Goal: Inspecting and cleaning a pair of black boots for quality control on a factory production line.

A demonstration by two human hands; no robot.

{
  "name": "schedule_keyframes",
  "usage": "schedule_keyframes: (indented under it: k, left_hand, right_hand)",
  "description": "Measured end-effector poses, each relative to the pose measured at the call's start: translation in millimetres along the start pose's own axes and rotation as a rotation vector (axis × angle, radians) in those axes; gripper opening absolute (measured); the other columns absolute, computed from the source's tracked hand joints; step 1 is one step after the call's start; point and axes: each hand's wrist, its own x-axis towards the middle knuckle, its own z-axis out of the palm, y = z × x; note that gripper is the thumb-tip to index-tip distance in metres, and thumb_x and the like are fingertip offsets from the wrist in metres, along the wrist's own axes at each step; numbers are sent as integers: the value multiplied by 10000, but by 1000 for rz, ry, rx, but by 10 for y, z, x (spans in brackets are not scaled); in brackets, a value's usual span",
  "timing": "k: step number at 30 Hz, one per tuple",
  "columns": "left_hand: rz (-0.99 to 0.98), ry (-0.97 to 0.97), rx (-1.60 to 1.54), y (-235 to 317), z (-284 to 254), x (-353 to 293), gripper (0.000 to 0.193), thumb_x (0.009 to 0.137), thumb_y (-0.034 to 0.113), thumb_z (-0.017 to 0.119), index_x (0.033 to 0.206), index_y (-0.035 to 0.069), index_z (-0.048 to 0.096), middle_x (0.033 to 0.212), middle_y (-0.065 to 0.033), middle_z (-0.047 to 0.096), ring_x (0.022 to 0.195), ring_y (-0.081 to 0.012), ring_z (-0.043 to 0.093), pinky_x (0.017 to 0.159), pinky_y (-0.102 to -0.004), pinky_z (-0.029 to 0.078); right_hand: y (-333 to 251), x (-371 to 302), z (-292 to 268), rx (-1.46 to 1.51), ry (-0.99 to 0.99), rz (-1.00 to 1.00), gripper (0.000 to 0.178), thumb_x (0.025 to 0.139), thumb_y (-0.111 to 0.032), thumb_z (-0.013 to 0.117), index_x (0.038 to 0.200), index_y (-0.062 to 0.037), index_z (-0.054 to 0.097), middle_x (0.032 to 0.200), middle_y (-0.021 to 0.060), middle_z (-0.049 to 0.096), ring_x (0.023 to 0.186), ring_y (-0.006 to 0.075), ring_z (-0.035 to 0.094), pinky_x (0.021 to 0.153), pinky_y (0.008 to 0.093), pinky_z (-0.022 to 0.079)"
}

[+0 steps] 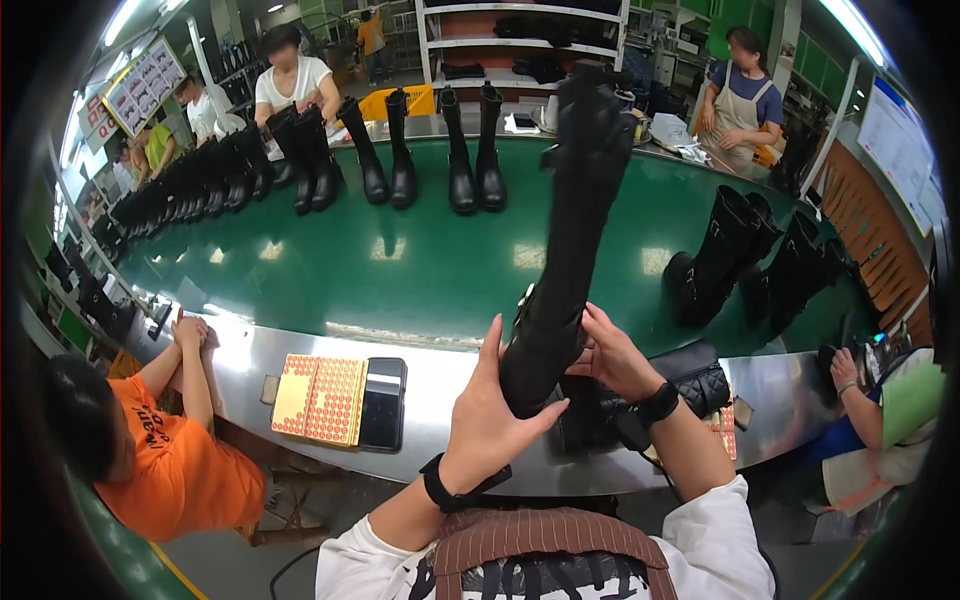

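A tall black boot point(570, 240) is held up before me, its shaft reaching up over the green table and its foot end low between my hands. On its left side a small metal buckle shows. My left hand point(490, 415) cups the lower end, thumb to the right and fingers pointing up along the side. Against the boot's right side, my right hand point(615, 355) grips with bent fingers, some hidden behind it. Black quilted footwear or a similar piece point(690, 375) lies on the steel ledge beside my right forearm.
Several upright boots point(475, 160) line the far edge of the green table point(440, 270); more boots point(720, 255) stand right. Sheets of red round stickers point(320, 400) and a black phone-like device point(383, 400) lie left on the steel ledge. People sit or stand around both sides.
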Motion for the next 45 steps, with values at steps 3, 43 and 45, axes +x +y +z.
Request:
schedule_keyframes:
  k: [3,43,45]
  left_hand:
    - [-41,-44,-182,-139,-29,12,677,708,106,826,1281,-21,489,1125,-150,657,1009,-201,653,891,-308,502]
    - [-46,64,-225,159,282,-304,429,731,-11,768,1114,-68,582,1006,-120,671,889,-167,649,848,-279,491]
    - [-72,-27,-239,163,402,-303,392,727,-3,770,1079,-57,606,965,-108,685,859,-161,653,820,-277,500]
  right_hand:
    - [-14,-20,133,-109,48,-81,692,985,-390,525,1502,-163,125,1152,129,593,921,217,670,798,361,557]
    - [487,-2029,-1689,-1288,1047,56,562,743,-187,723,1246,-75,501,811,90,669,780,243,671,688,386,504]
    - [550,-1957,-1743,-1310,1105,31,432,775,-152,691,1175,-48,562,800,128,669,779,298,665,698,413,504]
